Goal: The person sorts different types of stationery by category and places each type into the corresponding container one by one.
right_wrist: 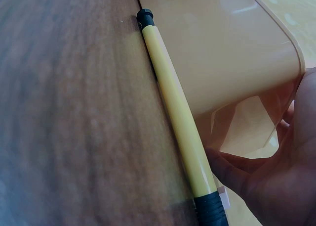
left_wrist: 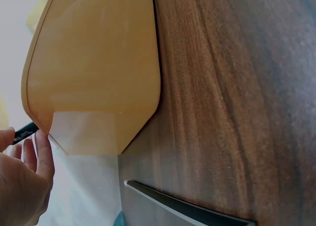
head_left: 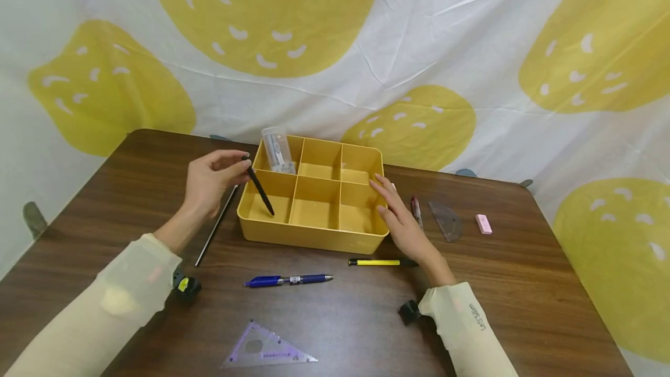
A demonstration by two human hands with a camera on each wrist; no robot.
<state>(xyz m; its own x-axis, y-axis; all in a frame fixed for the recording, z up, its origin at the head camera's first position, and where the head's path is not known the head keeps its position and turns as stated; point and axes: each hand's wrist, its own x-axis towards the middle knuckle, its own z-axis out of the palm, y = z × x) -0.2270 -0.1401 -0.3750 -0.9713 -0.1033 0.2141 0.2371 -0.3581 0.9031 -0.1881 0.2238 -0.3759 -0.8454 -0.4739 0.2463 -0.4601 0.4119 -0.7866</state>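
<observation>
- Fruit-printed sheeting (head_left: pixel 445 34) is seen behind a brown table (head_left: pixel 523 284), on which one yellow six-compartment box (head_left: pixel 314 238) is set.
- One black pen (head_left: pixel 260 187) is pinched by the left hand (head_left: pixel 205 182), its tip pointed down within the front-left compartment (head_left: pixel 283 199).
- Box's right side is touched by the loosely spread right hand (head_left: pixel 405 226); nothing is gripped there.
- Placement of the pen is judged to be in hand; its release seems called for next.
- Also counted: one clear container (head_left: pixel 277 150), rear left; one blue pen (head_left: pixel 288 280); one yellow-and-black pen (head_left: pixel 384 262); one red pen (head_left: pixel 416 211); one set square (head_left: pixel 274 355); one protractor (head_left: pixel 446 221); one eraser (head_left: pixel 484 224); one slim strip (head_left: pixel 217 226).
</observation>
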